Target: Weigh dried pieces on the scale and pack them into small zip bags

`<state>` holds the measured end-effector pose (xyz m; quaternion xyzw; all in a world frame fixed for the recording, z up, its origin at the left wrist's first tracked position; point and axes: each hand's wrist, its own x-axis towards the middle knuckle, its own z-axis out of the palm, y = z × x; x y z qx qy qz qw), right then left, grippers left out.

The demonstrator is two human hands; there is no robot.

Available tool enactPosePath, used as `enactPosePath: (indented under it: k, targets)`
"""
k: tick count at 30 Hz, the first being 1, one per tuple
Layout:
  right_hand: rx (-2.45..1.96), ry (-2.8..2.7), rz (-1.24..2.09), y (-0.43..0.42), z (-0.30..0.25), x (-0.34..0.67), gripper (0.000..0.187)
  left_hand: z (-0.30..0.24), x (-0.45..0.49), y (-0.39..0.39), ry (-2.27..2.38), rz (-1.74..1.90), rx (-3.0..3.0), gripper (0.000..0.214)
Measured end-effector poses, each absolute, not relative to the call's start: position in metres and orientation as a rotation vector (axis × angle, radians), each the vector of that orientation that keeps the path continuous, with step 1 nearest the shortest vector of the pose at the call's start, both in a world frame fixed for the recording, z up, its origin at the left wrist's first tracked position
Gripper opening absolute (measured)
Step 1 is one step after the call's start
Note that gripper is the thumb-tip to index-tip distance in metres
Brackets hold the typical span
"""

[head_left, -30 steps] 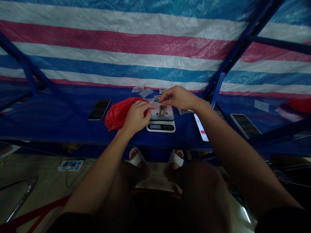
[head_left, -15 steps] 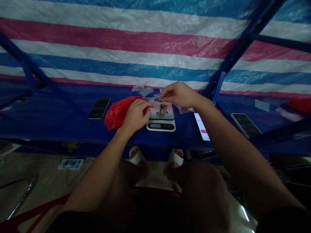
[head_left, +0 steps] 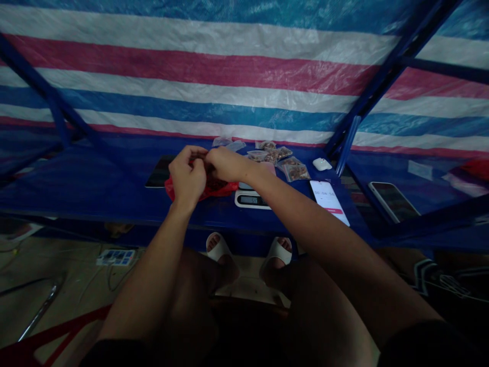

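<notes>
A red plastic bag (head_left: 225,190) lies open on the blue table, with dark brown contents showing inside. My left hand (head_left: 188,178) is curled over its left side, fingers bent and closed on the bag. Over the bag's mouth, my right hand (head_left: 226,164) has its fingers drawn together beside the left fingertips; what they pinch, if anything, is hidden. Just right of the bag stands a white digital scale (head_left: 244,200) with a lit display. My right hand and forearm cover most of its plate, and the metal cup is not visible.
Several small filled zip bags (head_left: 296,171) lie behind the scale, near clear bags (head_left: 236,146). A white earbud case (head_left: 322,163) and a lit phone (head_left: 329,201) are to the right. A dark phone (head_left: 157,173) lies left; another phone (head_left: 393,201) sits beyond the blue frame bar (head_left: 348,145).
My right hand has moved left from behind the scale to the red bag. My left hand has shifted left onto the bag, whose dark contents now show. The view has moved slightly.
</notes>
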<state>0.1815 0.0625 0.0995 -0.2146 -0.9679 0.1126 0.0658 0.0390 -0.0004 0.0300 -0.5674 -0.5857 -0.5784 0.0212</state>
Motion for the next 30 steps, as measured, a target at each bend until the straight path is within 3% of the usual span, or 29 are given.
enactPosePath:
  k: [6,13,20,30]
  targets:
    - [-0.730,-2.985,0.209,0.064,0.096,0.171,0.032,0.027,0.035,-0.002,-1.820,-1.661,-1.751,0.036]
    - [-0.831,-2.428,0.527,0.074,0.119,0.274,0.014,0.043,0.069,-0.015,-1.712,-1.433,-2.107,0.020]
    - [-1.270,-2.230,0.586,0.077,0.076,0.364,0.008,0.027,0.114,0.007,-1.689,-1.080,-2.401,0.008]
    - [-1.236,-2.357,0.624,0.078,0.044,0.349,0.012,0.016,0.117,0.019,-1.770,-0.961,-2.402,0.008]
